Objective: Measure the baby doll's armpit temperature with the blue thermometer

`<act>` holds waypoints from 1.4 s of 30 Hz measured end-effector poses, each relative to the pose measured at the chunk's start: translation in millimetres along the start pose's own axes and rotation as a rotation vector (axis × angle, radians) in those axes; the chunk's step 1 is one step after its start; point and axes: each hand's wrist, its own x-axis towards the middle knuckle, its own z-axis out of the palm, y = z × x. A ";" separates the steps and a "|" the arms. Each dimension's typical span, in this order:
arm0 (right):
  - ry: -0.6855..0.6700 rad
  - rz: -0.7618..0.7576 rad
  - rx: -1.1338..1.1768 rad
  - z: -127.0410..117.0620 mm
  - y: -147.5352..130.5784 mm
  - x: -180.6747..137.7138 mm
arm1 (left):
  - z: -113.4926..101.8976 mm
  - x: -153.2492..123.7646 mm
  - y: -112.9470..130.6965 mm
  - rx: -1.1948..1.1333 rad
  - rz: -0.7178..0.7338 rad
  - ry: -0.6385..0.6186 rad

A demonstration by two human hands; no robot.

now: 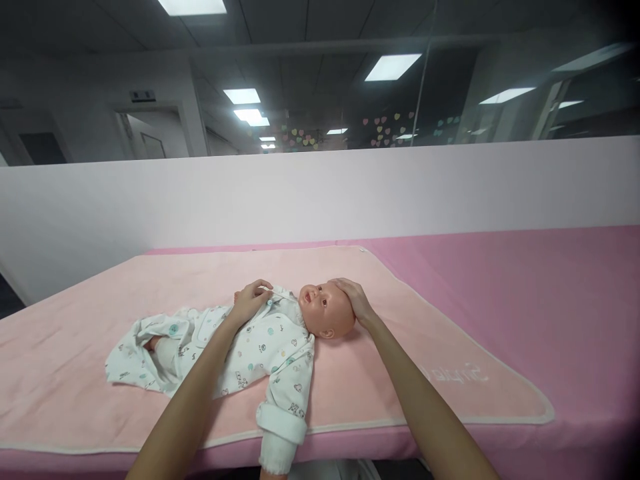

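A baby doll (pixel 334 316) lies on its back across a peach mat (pixel 380 393), its head toward the right. It wears a white printed baby jacket (pixel 260 347) with a folded cuff, and one sleeve hangs over the near edge. Over the chest, my left hand (pixel 251 301) has its fingers bent at the front of the jacket, near the collar. The fingertips are partly hidden, but they appear closed on the fabric. My right hand (pixel 356 300) rests along the crown of the doll's head, fingers extended over its forehead.
Beneath the mat is a pink cover (pixel 500 300) that drops over the table's near edge. A low white partition (pixel 320 197) runs behind the table, with glass above it. White lettering (pixel 457 373) shows on the mat at the right.
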 end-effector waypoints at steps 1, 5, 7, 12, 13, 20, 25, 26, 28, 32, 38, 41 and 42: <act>0.078 -0.066 -0.069 -0.6 -0.1 0.5 | 0.4 0.9 -0.6 -0.025 -0.001 -0.016; 0.543 -0.470 -0.518 1.2 -9.3 -2.5 | 3.9 3.5 0.8 -0.059 0.005 -0.037; 0.621 -0.745 -0.713 12.1 -16.8 -9.9 | 6.6 3.6 2.9 -0.064 0.025 -0.039; -0.074 -1.127 -1.008 76.2 -15.9 -42.8 | 11.9 3.1 6.4 -0.063 0.039 -0.103; -0.170 -1.077 -1.056 90.3 -11.6 -48.6 | 12.1 3.4 6.4 -0.088 0.034 -0.112; -0.206 -0.496 -1.388 141.3 -5.0 -43.9 | 8.4 7.3 2.6 -0.288 -0.119 -0.018; -0.113 -0.301 -1.421 156.8 -17.4 -22.5 | 6.9 5.1 5.1 -0.306 -0.115 0.032; -0.101 -0.277 -1.399 157.5 -15.9 -20.4 | 6.7 4.5 6.3 -0.307 -0.110 0.026; -0.087 -0.279 -1.337 156.1 -10.0 -19.0 | 6.2 4.2 7.6 -0.323 -0.095 0.012; -0.037 -0.409 -1.172 148.9 -0.4 -22.2 | 6.0 6.7 1.8 -0.419 -0.038 0.022; 0.249 -0.895 -0.713 138.2 -14.3 -19.7 | 8.4 8.0 -6.9 -0.459 -0.026 0.003; 0.445 -0.982 -0.518 133.7 -20.3 -17.7 | 8.7 4.7 -1.4 -0.409 0.054 -0.083; 0.478 -0.984 -0.489 133.3 -20.9 -18.0 | 8.3 3.4 0.9 -0.422 0.079 -0.081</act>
